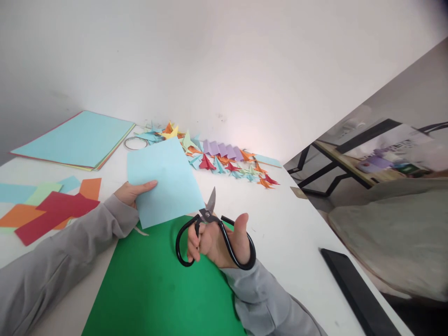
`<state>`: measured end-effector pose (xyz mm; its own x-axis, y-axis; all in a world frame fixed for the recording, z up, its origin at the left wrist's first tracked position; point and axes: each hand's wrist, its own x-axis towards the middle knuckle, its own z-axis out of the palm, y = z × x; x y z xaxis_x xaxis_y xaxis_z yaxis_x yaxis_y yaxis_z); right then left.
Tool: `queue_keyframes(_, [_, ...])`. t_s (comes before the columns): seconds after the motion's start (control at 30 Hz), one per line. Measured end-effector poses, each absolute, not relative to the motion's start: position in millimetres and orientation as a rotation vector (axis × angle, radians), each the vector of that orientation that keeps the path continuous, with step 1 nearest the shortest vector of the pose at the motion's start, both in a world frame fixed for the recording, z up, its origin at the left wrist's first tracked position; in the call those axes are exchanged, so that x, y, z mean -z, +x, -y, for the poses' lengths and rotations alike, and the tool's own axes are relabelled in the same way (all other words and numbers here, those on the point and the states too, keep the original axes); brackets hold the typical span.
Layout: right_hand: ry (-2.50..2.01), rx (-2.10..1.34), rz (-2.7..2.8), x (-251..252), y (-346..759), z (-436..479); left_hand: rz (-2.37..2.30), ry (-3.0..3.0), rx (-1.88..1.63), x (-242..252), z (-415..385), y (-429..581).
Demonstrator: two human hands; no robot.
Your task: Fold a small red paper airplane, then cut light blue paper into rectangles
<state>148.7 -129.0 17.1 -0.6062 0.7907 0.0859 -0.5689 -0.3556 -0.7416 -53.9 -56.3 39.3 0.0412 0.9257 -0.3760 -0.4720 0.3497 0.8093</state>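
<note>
My left hand (135,190) pinches a light blue sheet of paper (168,182) at its left side, thumb on top and fingers behind. Black-handled scissors (207,214) are in my right hand (217,242), with the thumb through one loop and fingers through the other. Their blades are apart and sit at the lower right corner of the paper, pointing up and away from me. Beneath both hands lies a large green sheet (157,289). Part of the blades and the fingers behind the paper are hidden.
Loose coloured paper pieces (59,205) lie at the left. Behind them rests a stack of large sheets (77,140). Folded paper figures (217,163) and a wire ring (136,143) line the wall side. A black flat bar (357,289) lies along the right edge.
</note>
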Motion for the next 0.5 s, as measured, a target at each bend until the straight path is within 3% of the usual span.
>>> queue_keyframes(0.5, [-0.46,-2.021,0.911,-22,151,130,-1.022,0.505,-1.128,-44,46,-65])
